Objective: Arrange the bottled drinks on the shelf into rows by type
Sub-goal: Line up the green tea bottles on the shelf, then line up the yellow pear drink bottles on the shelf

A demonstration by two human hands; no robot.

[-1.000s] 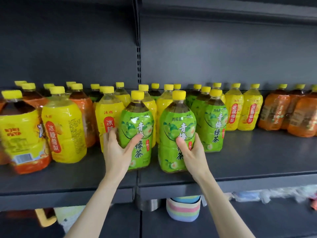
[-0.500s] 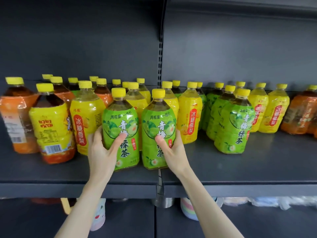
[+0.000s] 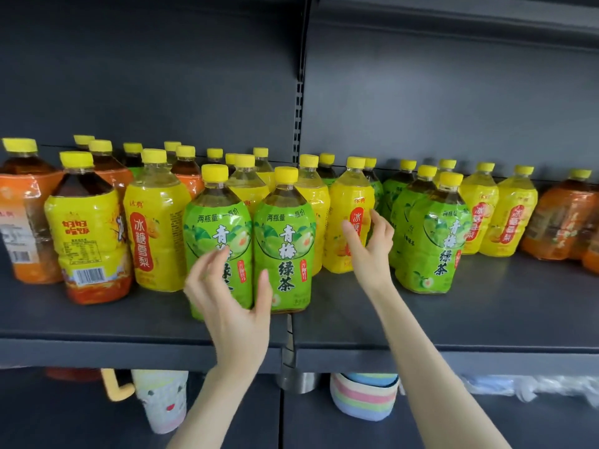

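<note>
Sorting by type on shelf (image 3: 486,319) | left hand (image 3: 231,306) spread, empty, before two green-tea bottles (image 3: 285,241) at front edge | right hand (image 3: 369,251) open beside yellow pear-drink bottle (image 3: 343,197), contact unclear | likely full, heavy, slick-wrapped: grip mid-body, not cap

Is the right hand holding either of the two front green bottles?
No, the right hand is open at a yellow bottle, apart from the nearest green bottle.
</note>
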